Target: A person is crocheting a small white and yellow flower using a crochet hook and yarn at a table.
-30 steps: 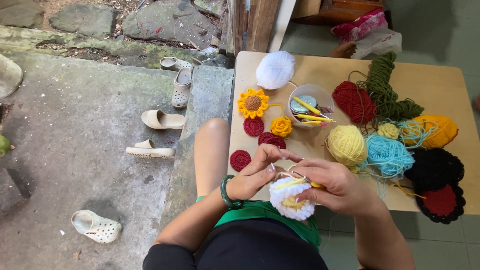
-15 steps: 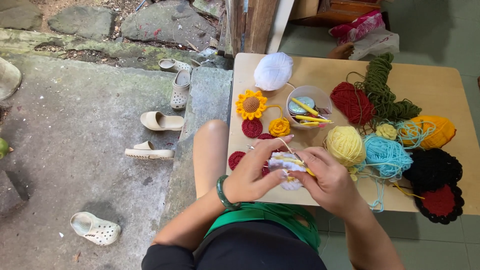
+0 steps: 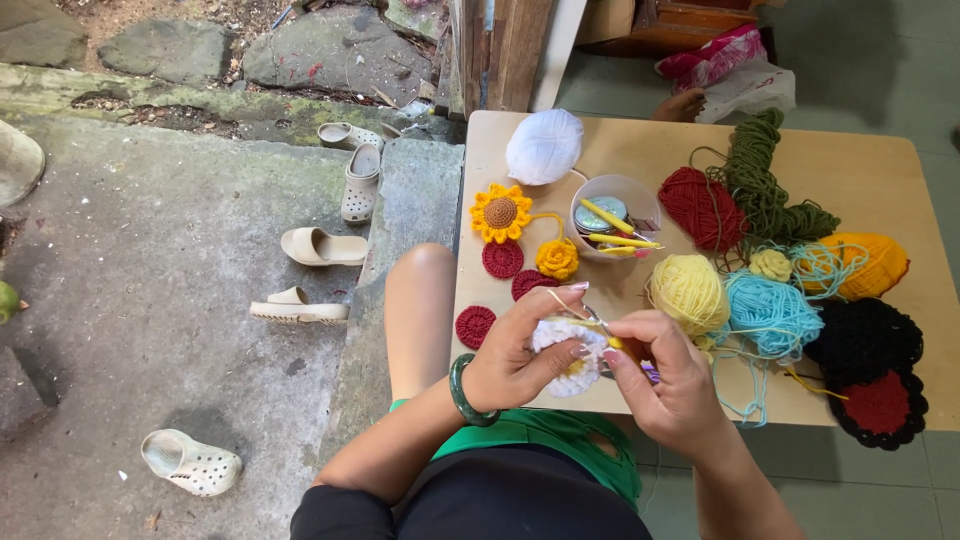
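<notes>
pinched in the left hand (image 3: 520,355) at the table's (image 3: 880,165) near edge – a small white crocheted piece (image 3: 562,345) with yellow centre. soft, light, floppy – likely best taken by its rim. closed on a crochet hook (image 3: 628,352) – the right hand (image 3: 670,385).

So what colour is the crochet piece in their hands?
White with a yellow centre: the crochet piece, head view.

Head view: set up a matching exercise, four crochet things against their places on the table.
Things:
1. white yarn ball
2. crocheted sunflower
3. pale yellow yarn ball
4. white crochet piece

Places:
A. between the left hand and right hand
B. far left corner of the table
C. beside the light blue yarn
D. left of the cup of tools

Pairs: 1-B, 2-D, 3-C, 4-A
</notes>
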